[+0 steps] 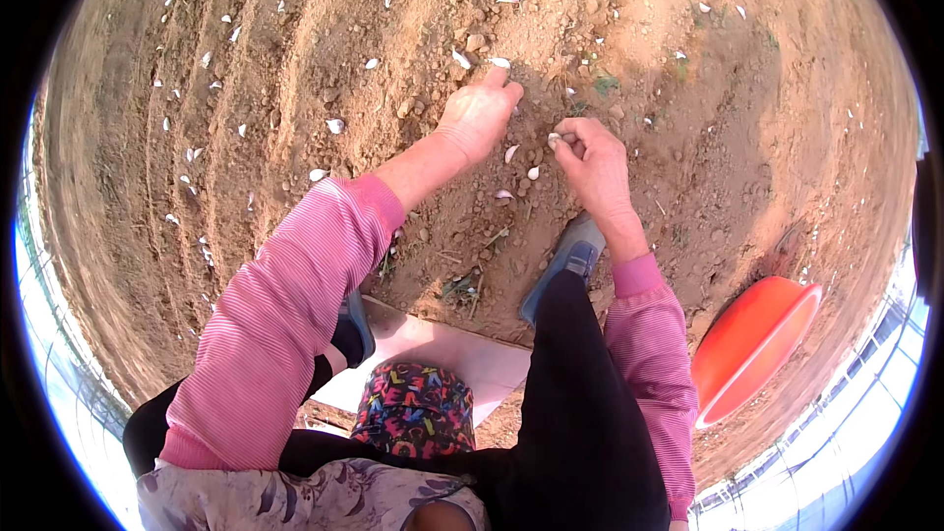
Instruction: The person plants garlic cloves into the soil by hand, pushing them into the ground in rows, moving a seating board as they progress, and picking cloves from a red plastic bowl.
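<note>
Garlic cloves lie scattered over loose brown soil. My left hand (479,114) reaches forward with its fingertips at a white garlic clove (500,63); whether the fingers grip it or only touch it I cannot tell. Just left of that clove lies another clove (461,59). My right hand (594,155), lower and to the right, pinches a small pale garlic clove (554,139) between thumb and fingers. Below and between the hands rest several loose cloves, among them a pinkish one (511,153) and a plump one (533,172).
An orange-red plastic basin (752,346) stands tilted on the soil at the right. My shoes (571,258) are planted on the ground. Between my legs are a pale board (442,343) and a letter-patterned cushion or seat (417,409). Shallow furrows (214,88) with cloves run at the left.
</note>
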